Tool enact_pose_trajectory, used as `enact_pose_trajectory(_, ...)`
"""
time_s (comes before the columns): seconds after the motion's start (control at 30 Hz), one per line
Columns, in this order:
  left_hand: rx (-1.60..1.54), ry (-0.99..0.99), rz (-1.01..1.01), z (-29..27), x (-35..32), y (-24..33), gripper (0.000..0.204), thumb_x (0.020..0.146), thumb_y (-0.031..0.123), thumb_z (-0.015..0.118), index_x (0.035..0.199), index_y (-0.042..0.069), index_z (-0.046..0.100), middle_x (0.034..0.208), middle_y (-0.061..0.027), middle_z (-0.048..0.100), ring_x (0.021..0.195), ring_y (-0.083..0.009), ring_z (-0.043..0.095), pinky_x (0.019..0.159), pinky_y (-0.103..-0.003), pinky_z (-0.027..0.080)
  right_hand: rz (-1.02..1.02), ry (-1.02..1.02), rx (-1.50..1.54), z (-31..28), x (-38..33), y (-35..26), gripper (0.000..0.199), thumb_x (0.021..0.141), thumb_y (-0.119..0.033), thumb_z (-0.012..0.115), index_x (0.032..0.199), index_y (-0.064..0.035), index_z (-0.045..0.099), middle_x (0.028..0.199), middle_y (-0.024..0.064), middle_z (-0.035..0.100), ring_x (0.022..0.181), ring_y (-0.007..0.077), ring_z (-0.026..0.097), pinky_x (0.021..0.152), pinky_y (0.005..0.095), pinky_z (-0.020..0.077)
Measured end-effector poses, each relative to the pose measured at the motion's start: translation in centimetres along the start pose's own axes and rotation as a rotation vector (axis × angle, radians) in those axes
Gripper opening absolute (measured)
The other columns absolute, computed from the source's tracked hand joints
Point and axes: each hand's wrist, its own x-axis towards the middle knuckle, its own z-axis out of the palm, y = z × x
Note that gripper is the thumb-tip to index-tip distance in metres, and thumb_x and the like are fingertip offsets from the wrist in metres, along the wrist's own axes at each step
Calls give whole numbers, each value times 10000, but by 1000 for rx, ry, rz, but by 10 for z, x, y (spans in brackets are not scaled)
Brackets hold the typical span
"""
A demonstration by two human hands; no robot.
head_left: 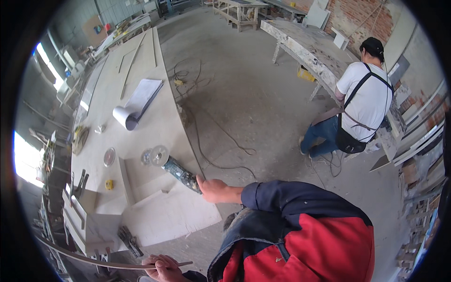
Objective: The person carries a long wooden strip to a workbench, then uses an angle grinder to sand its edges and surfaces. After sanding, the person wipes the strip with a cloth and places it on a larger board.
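At the lower left, my left hand (162, 268) is closed around a long thin strip (105, 264) that curves off toward the left rim. My right hand (215, 190) reaches over the table's near right side, its fingers at the back end of a dark, worn angle grinder (182, 175). The grinder lies on the pale table (164, 221), with a round disc (159, 155) at its far end. Part of my right hand's grip is hidden by the hand itself. Beside that disc is another clear round disc (146, 157).
A yellow tape measure (109, 184), a round disc (109, 157) and half-rolled papers (141, 101) lie on the table. Clamps (81, 183) stand at its left corner. Cables (221, 164) run over the floor. A co-worker (366, 98) bends over another bench (310, 44).
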Motion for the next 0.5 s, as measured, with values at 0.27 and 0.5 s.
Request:
enact_pose_trajectory(0.27, -11, -171, 91, 139, 1, -11, 337, 988, 285, 742, 948, 76, 480, 620, 4, 411, 438, -87, 370, 369, -233, 312, -323, 22, 245, -54, -24, 51, 707, 894, -315, 681, 1451, 71, 478, 1048, 265, 732, 943, 433, 721, 808, 524, 567)
enact_pose_trajectory(0.5, -189, -257, 124, 342, -8, -83, 300, 997, 228, 683, 946, 87, 423, 689, 24, 375, 525, -78, 346, 499, -242, 299, -631, -598, 1024, -169, -73, 135, 610, 911, -319, 796, 1400, -26, 580, 1108, 103, 698, 987, 215, 689, 818, 374, 565)
